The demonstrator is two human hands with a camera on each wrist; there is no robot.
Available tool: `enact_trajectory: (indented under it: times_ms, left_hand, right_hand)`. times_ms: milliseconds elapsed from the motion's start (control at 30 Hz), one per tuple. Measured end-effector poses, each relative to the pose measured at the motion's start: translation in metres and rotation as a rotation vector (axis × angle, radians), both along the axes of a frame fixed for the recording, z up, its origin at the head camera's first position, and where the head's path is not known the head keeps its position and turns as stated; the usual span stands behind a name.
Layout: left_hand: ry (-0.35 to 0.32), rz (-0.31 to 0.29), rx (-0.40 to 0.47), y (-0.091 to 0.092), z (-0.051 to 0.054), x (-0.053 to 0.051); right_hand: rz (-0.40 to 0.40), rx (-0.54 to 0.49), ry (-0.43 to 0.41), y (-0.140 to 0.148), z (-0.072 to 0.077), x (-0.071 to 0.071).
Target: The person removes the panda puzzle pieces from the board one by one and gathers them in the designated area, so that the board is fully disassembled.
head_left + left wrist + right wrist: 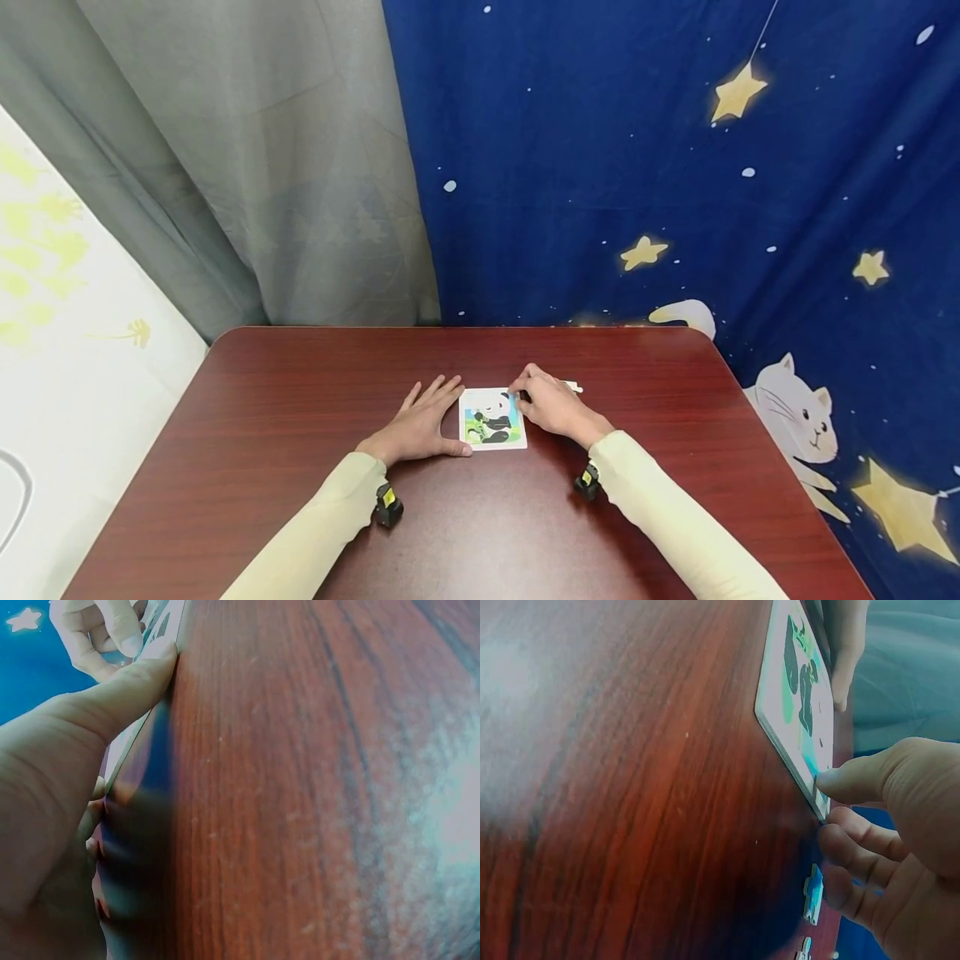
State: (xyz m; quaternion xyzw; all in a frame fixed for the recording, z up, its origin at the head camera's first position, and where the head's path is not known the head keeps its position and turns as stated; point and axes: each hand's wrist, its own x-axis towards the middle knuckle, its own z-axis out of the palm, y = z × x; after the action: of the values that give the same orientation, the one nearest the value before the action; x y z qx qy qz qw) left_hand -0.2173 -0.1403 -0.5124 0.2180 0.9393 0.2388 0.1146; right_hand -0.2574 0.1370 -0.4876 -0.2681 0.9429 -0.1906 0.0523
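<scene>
A square panda puzzle (pixel 492 421) with a white border lies flat on the table. Spread wide, my left hand (pixel 426 423) frames its left side, the thumb at the lower left corner and the index finger near the upper left one. My right hand (pixel 553 402) is at the upper right corner with its fingers curled. There its thumb and fingertips pinch a puzzle piece, mostly hidden by them, against the board. A loose blue puzzle piece (pixel 814 895) lies just beyond the right fingers in the right wrist view, with another piece (pixel 805 949) farther off.
The reddish-brown wooden table (pixel 300 375) stands against a grey curtain (pixel 330 167) and a blue starry curtain (pixel 562 167). A pale loose piece (pixel 573 387) shows behind the right hand. Each wrist carries a small black camera (pixel 388 505).
</scene>
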Motion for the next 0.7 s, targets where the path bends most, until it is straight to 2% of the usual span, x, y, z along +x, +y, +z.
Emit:
enact_trajectory:
  times_ms: [233, 467, 700]
  left_hand:
    - [0.0, -0.001, 0.008, -0.001, -0.002, -0.001]
    - [0.003, 0.003, 0.041, -0.003, -0.01, -0.004]
    - [0.0, 0.003, 0.018, -0.002, -0.004, -0.002]
  right_hand:
    - [0.009, 0.014, 0.043, -0.007, -0.004, 0.004]
    - [0.004, 0.018, 0.047, -0.013, -0.002, 0.006]
    - [-0.016, 0.021, 0.007, -0.016, -0.002, 0.007]
